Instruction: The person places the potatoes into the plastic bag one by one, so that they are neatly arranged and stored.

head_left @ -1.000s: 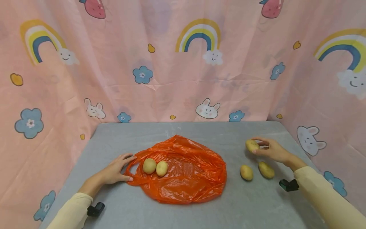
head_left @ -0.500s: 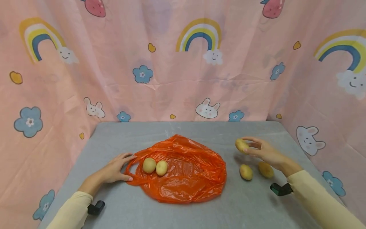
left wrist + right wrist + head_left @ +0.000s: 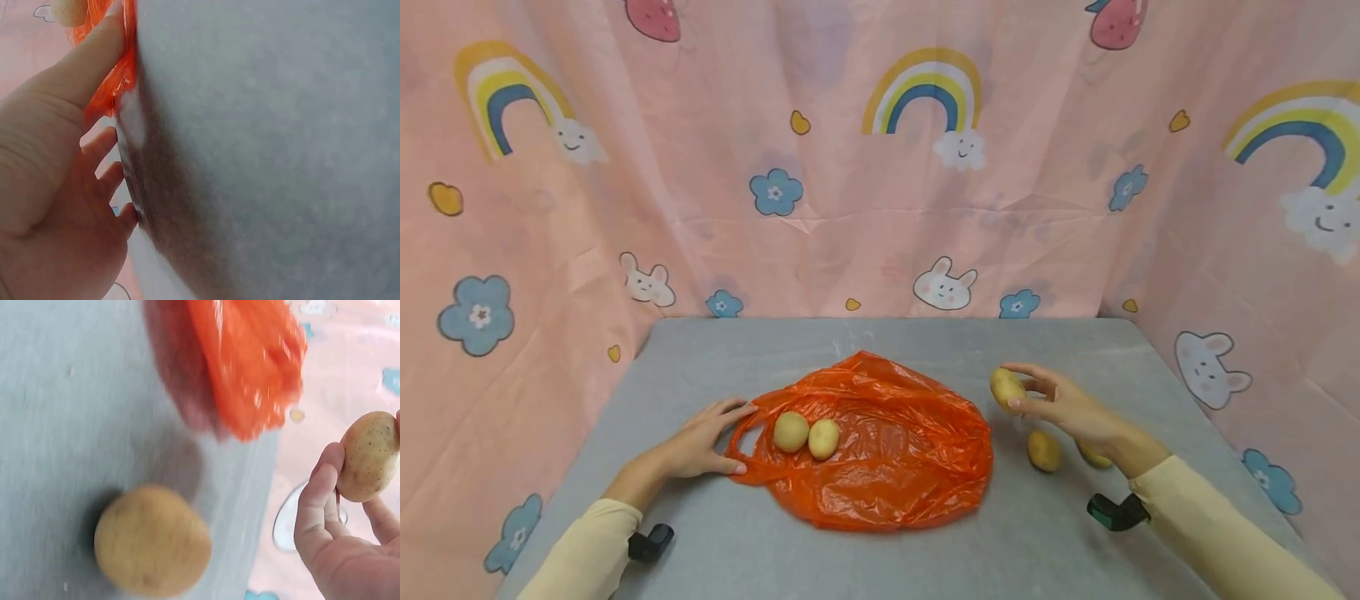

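An orange plastic bag (image 3: 887, 496) lies spread on the grey table in the head view, its mouth and handles towards the left. Two potatoes, one (image 3: 791, 432) rounder and one (image 3: 824, 439) paler, rest at its mouth. My left hand (image 3: 703, 442) is spread at the handles, thumb and fingertips touching them; in the left wrist view the thumb (image 3: 94, 53) lies against the orange film (image 3: 115, 84). Right of the bag, my right hand (image 3: 1075, 412) pinches a potato (image 3: 1007, 389) above the table. The right wrist view shows that potato (image 3: 369, 459) between fingers and thumb.
Two more potatoes lie on the table (image 3: 970, 558) to the right: one (image 3: 1044, 451) beside the bag, the other (image 3: 1094, 456) partly hidden under my right wrist. A pink patterned curtain (image 3: 850, 250) hangs behind the table and along both sides.
My right hand has moved left towards the bag, carrying the potato with it. Its wrist now covers part of one table potato. My left hand and the bag have stayed in place.
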The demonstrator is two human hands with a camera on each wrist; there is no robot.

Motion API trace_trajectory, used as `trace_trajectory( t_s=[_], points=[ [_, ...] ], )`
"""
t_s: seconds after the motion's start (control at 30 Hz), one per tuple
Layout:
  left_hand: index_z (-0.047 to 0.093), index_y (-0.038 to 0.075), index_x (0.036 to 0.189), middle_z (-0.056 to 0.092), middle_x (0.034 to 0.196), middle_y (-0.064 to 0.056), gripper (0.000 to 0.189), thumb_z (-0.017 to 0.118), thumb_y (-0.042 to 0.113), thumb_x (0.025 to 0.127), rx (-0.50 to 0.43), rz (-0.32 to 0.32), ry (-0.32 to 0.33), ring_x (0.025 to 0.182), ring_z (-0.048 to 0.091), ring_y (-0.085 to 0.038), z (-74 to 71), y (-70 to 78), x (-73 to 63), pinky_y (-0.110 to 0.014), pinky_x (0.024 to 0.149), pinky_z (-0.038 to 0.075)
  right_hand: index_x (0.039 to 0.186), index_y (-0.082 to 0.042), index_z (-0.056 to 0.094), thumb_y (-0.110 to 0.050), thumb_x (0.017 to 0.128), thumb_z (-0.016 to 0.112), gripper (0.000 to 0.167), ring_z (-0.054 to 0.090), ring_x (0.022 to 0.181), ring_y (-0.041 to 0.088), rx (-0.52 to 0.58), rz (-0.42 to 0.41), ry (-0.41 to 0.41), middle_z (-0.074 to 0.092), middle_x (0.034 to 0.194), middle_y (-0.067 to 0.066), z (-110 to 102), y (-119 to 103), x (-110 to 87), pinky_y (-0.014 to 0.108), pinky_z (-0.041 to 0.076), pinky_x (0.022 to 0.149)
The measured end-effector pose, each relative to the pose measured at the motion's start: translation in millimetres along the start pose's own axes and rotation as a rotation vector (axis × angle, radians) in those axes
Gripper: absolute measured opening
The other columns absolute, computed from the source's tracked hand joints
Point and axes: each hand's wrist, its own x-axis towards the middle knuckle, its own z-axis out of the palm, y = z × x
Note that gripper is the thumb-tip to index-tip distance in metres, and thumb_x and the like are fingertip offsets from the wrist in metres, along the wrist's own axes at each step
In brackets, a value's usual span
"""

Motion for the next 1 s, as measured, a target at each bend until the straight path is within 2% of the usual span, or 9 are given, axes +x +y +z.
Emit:
trace_trajectory(
  t_s=[0.1, 0.27, 0.5, 0.63, 0.77, 1.0],
  points=[
    [0.045, 0.008, 0.151, 0.034, 0.159, -0.025, 0.091, 0.085, 0.044, 0.078, 0.001, 0.005, -0.002, 0.143, 0.030, -0.054, 0.1, 0.5, 0.9, -0.078, 0.109, 0.025, 0.157, -0.018, 0.035, -0.037, 0.098, 0.065, 0.068, 0.046, 0.131, 0.038, 0.017, 0.010, -0.001, 0.033, 0.156, 0.023, 9, -5, -1.5, 0.053, 0.049, 0.103],
    [0.046, 0.008, 0.151, 0.033, 0.159, -0.024, 0.089, 0.085, 0.043, 0.079, -0.006, -0.003, 0.000, 0.144, 0.029, -0.054, 1.5, 2.3, -0.4, -0.078, 0.109, 0.024, 0.153, -0.014, 0.040, -0.030, 0.098, 0.066, 0.063, 0.039, 0.133, 0.040, 0.069, -0.063, -0.026, 0.035, 0.151, 0.024, 26, -12, -2.0, 0.046, 0.048, 0.099],
    [0.045, 0.009, 0.152, 0.032, 0.160, -0.024, 0.090, 0.084, 0.045, 0.080, -0.015, 0.001, 0.004, 0.145, 0.027, -0.055, 5.0, 0.3, -1.8, -0.079, 0.109, 0.021, 0.152, -0.012, 0.042, -0.030, 0.098, 0.066, 0.061, 0.041, 0.134, 0.040, 0.111, -0.099, -0.034, 0.038, 0.151, 0.024, 51, -20, -3.2, 0.041, 0.049, 0.100],
    [0.044, 0.009, 0.152, 0.031, 0.161, -0.023, 0.090, 0.083, 0.047, 0.080, -0.013, 0.007, 0.008, 0.145, 0.026, -0.054, 6.7, -3.0, -2.7, -0.079, 0.110, 0.020, 0.152, -0.011, 0.042, -0.028, 0.098, 0.066, 0.062, 0.044, 0.131, 0.037, 0.157, -0.102, -0.045, 0.037, 0.152, 0.025, 62, -26, -3.2, 0.036, 0.049, 0.097],
    [0.044, 0.009, 0.152, 0.032, 0.160, -0.023, 0.090, 0.082, 0.048, 0.080, -0.027, 0.019, 0.019, 0.145, 0.026, -0.054, 7.6, -4.7, -3.6, -0.079, 0.110, 0.020, 0.152, -0.012, 0.042, -0.027, 0.098, 0.067, 0.061, 0.049, 0.125, 0.033, 0.188, -0.106, -0.059, 0.039, 0.149, 0.024, 72, -32, -2.2, 0.035, 0.050, 0.094],
    [0.042, 0.009, 0.153, 0.030, 0.159, -0.026, 0.089, 0.082, 0.044, 0.081, -0.045, 0.052, 0.020, 0.143, 0.026, -0.057, 6.6, -5.0, -3.1, -0.082, 0.105, 0.019, 0.150, -0.009, 0.043, -0.024, 0.096, 0.071, 0.063, 0.047, 0.122, 0.031, 0.204, -0.125, -0.067, 0.046, 0.140, 0.022, 90, -38, 0.6, 0.034, 0.051, 0.091]
  ],
)
